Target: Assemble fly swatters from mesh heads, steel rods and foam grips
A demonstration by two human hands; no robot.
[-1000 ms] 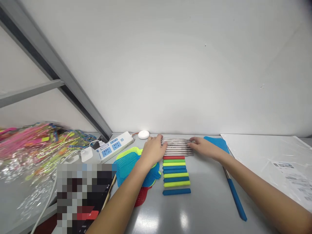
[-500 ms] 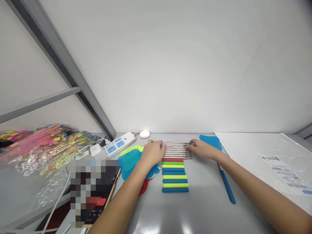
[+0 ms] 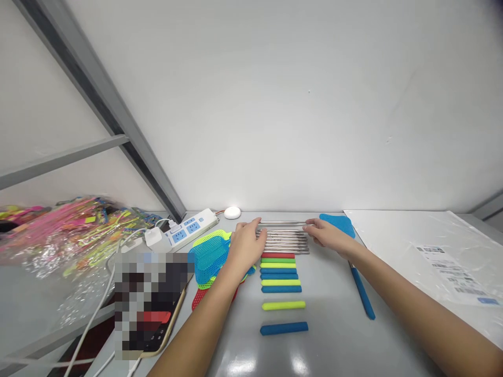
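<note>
A row of thin metal rods (image 3: 285, 242) lies side by side on the table, and one rod (image 3: 281, 222) sits apart at the back. My left hand (image 3: 247, 242) is at the left ends, index fingertip touching the separate rod and thumb apart from it beside the row. At the right end, my right hand (image 3: 324, 235) pinches the separate rod between thumb and fingers. In front of the rods lie coloured plastic handles: red (image 3: 278, 255), green, yellow and blue. A yellow handle (image 3: 283, 305) and a blue handle (image 3: 284, 328) lie spaced out nearer to me.
Blue, yellow and red fly swatter heads (image 3: 212, 256) are stacked left, partly behind my left arm. An assembled blue fly swatter (image 3: 362, 293) lies right, beside a white plastic package (image 3: 408, 246). A power strip (image 3: 188, 230), phone (image 3: 157, 314) and bagged items (image 3: 78, 235) are further left.
One metal rod has moved back from the row, with my hands at its ends. The two nearest handles, yellow and blue, have shifted toward me and now lie apart.
</note>
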